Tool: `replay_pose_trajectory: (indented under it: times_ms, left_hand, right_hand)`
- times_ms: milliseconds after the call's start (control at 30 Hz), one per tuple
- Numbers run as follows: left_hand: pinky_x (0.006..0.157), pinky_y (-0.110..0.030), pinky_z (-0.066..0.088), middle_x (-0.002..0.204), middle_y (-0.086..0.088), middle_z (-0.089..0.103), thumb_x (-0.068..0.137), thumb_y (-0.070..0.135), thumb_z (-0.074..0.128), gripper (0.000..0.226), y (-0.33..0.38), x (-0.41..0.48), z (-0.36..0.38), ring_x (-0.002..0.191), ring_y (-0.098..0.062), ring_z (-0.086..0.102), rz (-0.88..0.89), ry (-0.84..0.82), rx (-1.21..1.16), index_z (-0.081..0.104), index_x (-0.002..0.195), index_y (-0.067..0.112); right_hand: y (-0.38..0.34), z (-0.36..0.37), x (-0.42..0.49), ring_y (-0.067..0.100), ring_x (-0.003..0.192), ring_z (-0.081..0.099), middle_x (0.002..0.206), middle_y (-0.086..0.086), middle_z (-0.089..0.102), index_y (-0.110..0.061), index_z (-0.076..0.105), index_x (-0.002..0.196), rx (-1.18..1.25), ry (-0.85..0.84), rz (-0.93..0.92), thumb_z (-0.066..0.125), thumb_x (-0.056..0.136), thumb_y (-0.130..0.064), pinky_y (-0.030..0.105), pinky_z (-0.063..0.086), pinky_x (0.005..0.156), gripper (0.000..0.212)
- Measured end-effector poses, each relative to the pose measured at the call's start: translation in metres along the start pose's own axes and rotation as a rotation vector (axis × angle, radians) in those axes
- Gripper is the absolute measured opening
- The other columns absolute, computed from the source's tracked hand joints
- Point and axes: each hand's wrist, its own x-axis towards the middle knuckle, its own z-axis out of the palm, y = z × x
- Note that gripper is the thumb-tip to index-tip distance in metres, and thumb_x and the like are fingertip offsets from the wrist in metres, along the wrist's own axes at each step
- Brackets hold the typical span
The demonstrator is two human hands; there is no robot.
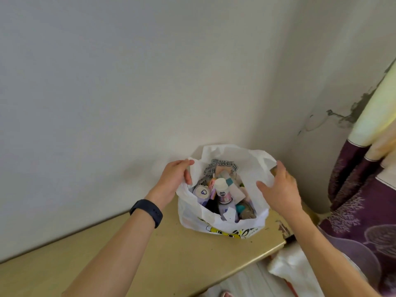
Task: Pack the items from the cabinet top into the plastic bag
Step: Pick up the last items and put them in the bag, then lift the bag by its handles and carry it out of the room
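My left grip (174, 179) and right grip (280, 189) each pinch the rim of the flimsy plastic bag (192, 219), looks packed and heavy so I'd lift from both sides.

The bag (255, 168) is thin white plastic, crinkled and faintly see-through, and the bottle (221, 187) inside it is glossy plastic. The cabinet top (171, 254) is smooth tan board with a dull shine, chipped rough at its right edge. The wall (128, 82) is matt white paint, cracked and flaking beside the patterned purple cloth curtain (353, 211); the wristband (146, 212) looks matt and rubbery.
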Motion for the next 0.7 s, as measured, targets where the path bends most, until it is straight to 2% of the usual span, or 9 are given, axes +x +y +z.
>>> replay_pose_trajectory:
  times_ms: [33,67,100,133,233,333,467,600,700]
  left_hand:
    - [0.090,-0.039,0.045,0.048,0.001,0.053,0.102,0.020,0.047,0.023,0.002,0.002,0.002,0.050,-0.015,0.050,-0.008,-0.011,-0.031,0.068,0.102,0.011]
    - [0.082,-0.038,0.045,0.051,0.000,0.056,0.101,0.018,0.047,0.023,0.005,0.003,0.004,0.049,-0.016,0.049,-0.024,-0.020,-0.073,0.068,0.103,0.008]
    - [0.072,-0.036,0.043,0.055,-0.001,0.059,0.100,0.016,0.047,0.021,0.009,0.004,0.005,0.049,-0.018,0.047,-0.051,-0.025,-0.130,0.066,0.100,0.006]
    - [0.062,-0.033,0.039,0.059,-0.003,0.060,0.099,0.013,0.047,0.019,0.012,0.003,0.005,0.047,-0.017,0.044,-0.087,-0.027,-0.201,0.063,0.095,0.005]
    - [0.042,-0.024,0.021,0.047,0.003,0.037,0.094,0.012,0.042,0.024,0.023,0.002,-0.001,0.036,-0.011,0.024,-0.177,-0.003,-0.338,0.048,0.071,0.013]
    - [0.038,-0.021,0.011,0.042,0.008,0.021,0.090,0.018,0.042,0.028,0.047,0.003,-0.018,0.031,-0.010,0.013,-0.249,0.037,-0.446,0.038,0.063,0.019]
    - [0.042,-0.021,0.010,0.043,0.008,0.017,0.087,0.019,0.045,0.034,0.086,-0.008,-0.029,0.032,-0.012,0.011,-0.189,0.066,-0.422,0.027,0.058,0.025]
    - [0.041,-0.022,0.011,0.043,0.008,0.018,0.086,0.019,0.049,0.041,0.090,-0.036,-0.051,0.032,-0.011,0.012,-0.160,0.080,-0.426,0.029,0.050,0.025]
    - [0.039,-0.021,0.013,0.042,0.008,0.019,0.089,0.019,0.049,0.039,0.081,-0.063,-0.085,0.031,-0.010,0.013,-0.161,0.184,-0.461,0.030,0.054,0.024]
  right_hand:
    - [0.000,-0.002,0.003,0.031,0.115,0.059,0.133,0.011,0.058,-0.013,0.037,0.142,0.096,-0.071,0.038,0.061,0.093,-0.037,0.044,0.047,0.098,0.059]
    - [-0.002,-0.005,0.004,0.024,0.095,0.065,0.114,0.007,0.067,-0.015,0.051,0.126,0.192,-0.068,0.051,0.056,0.096,-0.033,0.040,0.053,0.084,0.035]
    - [-0.004,-0.006,0.004,0.020,0.082,0.064,0.099,0.004,0.069,-0.016,0.057,0.108,0.293,-0.038,0.054,0.053,0.097,-0.030,0.037,0.052,0.073,0.018]
    - [-0.007,-0.008,0.003,0.020,0.075,0.063,0.087,0.002,0.069,-0.016,0.058,0.095,0.411,-0.021,0.052,0.052,0.098,-0.029,0.036,0.049,0.069,0.015]
    - [-0.019,-0.019,0.005,0.021,0.060,0.048,0.063,0.002,0.050,-0.011,0.050,0.073,0.837,-0.042,0.111,0.058,0.094,-0.022,0.041,0.045,0.068,0.025]
    - [-0.043,-0.036,0.013,0.016,0.051,0.030,0.053,-0.006,0.035,-0.016,0.045,0.068,1.060,-0.093,0.163,0.061,0.093,-0.018,0.034,0.032,0.056,0.029]
    - [-0.094,-0.053,0.026,0.013,0.046,0.026,0.045,-0.009,0.033,-0.019,0.040,0.062,1.138,-0.204,0.106,0.058,0.093,-0.018,0.029,0.023,0.052,0.035]
    - [-0.111,-0.054,0.026,0.013,0.049,0.025,0.057,-0.002,0.042,-0.019,0.040,0.061,1.213,-0.360,0.175,0.054,0.093,-0.020,0.028,0.022,0.050,0.035]
    - [-0.126,-0.051,0.018,0.010,0.044,0.020,0.052,-0.008,0.032,-0.019,0.046,0.072,1.076,-0.468,0.170,0.049,0.099,-0.033,0.026,0.016,0.044,0.030]
